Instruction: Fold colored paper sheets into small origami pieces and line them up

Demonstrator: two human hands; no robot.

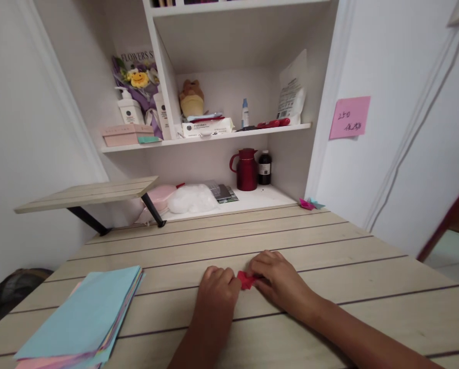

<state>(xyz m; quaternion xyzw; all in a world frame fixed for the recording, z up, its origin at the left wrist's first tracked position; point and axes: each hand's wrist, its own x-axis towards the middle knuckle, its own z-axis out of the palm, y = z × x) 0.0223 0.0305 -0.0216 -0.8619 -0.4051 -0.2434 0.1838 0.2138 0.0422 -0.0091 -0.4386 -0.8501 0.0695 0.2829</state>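
Observation:
A small piece of folded red paper (246,280) lies between my hands over the slatted wooden table (329,266). My left hand (218,288) has its fingers curled in, with the thumb side against the paper's left edge. From the right, my right hand (275,277) pinches the paper's other edge between thumb and bent fingers. Parts of the paper are hidden by the fingers. Off to the left sits a thick stack of coloured paper (85,312), light blue on top with pink and other colours beneath.
At the table's back right corner are small pink and blue folded papers (310,204). A raised wooden shelf (94,192) on black legs stands at the back left. Behind the table, a white shelf unit (229,138) holds a red jug (246,169) and a dark bottle (264,168).

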